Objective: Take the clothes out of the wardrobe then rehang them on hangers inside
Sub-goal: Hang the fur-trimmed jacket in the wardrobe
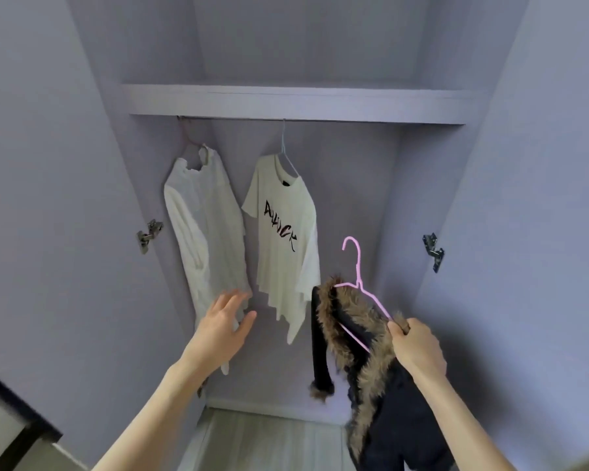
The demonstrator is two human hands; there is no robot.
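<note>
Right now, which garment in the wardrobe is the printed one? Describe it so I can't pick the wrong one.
Start at the lilac shelf across the wardrobe; under it runs a thin rail with two pale garments. The cream short-sleeved T-shirt hangs mid-rail on a grey wire hanger. Unlike the plain white frilly-necked top to its left, it has dark slanted lettering across the chest.

Rail (238, 119): thin bar just under lilac shelf (296, 103), spanning wardrobe width. Carries two hangers. Pink hanger (191, 141) at rail's left end, bearing white blouse (206, 232). Grey hanger (284, 149) near rail's middle, bearing cream T-shirt (283, 229) with dark lettering. Garments apart. Rail right of T-shirt bare.
</note>
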